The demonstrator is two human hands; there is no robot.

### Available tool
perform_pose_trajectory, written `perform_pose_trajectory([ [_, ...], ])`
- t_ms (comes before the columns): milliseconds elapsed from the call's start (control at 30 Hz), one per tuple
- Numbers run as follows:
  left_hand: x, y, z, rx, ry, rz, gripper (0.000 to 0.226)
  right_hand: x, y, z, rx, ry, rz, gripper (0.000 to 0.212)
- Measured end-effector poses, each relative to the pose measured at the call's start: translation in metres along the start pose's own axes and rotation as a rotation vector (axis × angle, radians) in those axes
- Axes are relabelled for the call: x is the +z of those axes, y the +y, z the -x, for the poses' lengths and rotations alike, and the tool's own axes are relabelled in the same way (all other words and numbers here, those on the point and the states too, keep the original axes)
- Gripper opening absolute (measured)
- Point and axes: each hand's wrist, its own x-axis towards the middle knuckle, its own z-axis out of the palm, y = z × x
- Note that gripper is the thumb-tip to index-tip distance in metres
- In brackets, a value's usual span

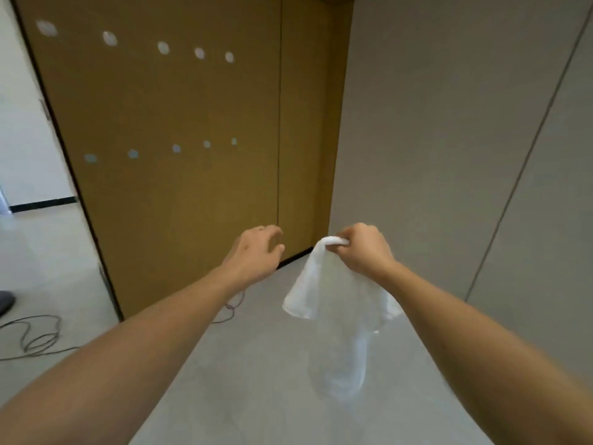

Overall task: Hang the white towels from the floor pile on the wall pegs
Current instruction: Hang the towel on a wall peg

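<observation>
1. right hand point(364, 252) pinching bunched top edge of white towel point(337, 316), rest hanging straight down, long axis vertical, clear of floor
2. left hand point(256, 252) holding nothing, fingers loosely curled, just beside the towel top
3. wall pegs point(163, 48) in two rows on brown panel, ahead, up and left, all bare
4. lower row nearer, left hand closer to it

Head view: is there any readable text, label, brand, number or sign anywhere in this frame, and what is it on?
None: no readable text anywhere in the frame.
White towel, held by the right hand: no tag or print visible.
Brown wall panel: only two rows of round white pegs, unmarked.
Grey wall: plain.
Left hand: holds nothing.
</observation>
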Motion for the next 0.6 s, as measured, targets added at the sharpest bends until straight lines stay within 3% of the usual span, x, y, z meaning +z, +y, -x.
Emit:
perform_pose_trajectory([
  [167,-0.024,-0.081,-0.088,-0.158,0.046,-0.101,0.038,0.067,-0.051,-0.141,-0.180,-0.092,-0.127,0.021],
  [300,-0.057,-0.131,-0.151,-0.248,0.091,-0.151,0.036,0.106,-0.104,-0.243,-0.269,-0.153,-0.229,0.024],
  [467,-0.082,-0.187,-0.207,-0.300,0.109,-0.228,0.056,0.163,-0.181,-0.331,-0.386,-0.244,-0.268,0.029],
  [533,-0.090,-0.214,-0.226,-0.316,0.148,-0.226,0.044,0.183,-0.211,-0.361,-0.441,-0.251,-0.288,0.040],
  [600,-0.099,-0.245,-0.244,-0.310,0.192,-0.249,0.018,0.203,-0.242,-0.389,-0.494,-0.242,-0.305,0.047],
])
